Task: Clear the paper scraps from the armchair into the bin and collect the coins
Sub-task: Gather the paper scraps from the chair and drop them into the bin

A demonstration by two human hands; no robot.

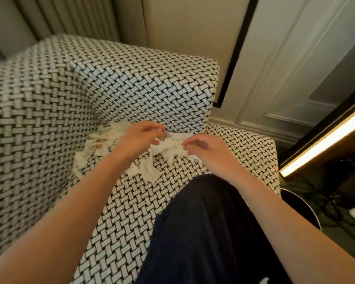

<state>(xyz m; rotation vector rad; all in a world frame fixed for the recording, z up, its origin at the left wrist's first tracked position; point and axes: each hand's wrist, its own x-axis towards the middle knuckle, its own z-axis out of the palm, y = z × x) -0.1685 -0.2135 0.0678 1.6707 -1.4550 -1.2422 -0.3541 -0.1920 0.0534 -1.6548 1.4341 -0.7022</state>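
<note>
Leaning over the woven black-and-white armchair (131, 83), a person has both bare arms stretched to the middle of the frame, one knee in dark trousers (203, 222) planted on the seat at lower centre. And there's the mess: torn white paper scraps (166, 147) strung along the crease where seat meets backrest, trailing down toward centre left, with a few strips loose on the seat in front.

Left hand (140, 140) is right over the pile, fingers (154, 128) curled downward near the crease. It's blurred, so I cannot tell whether it has pinched anything. Right hand (207, 149) sits just beside it, curled fingertips (186, 144) meeting the edge of the scraps; again, I cannot tell whether anything is caught in there. Any coins among the paper are too blurred to make out.

Over at the lower right, the dark round bin (299, 201) stands on the floor just beside the chair, under a glowing light strip (326, 138).
</note>
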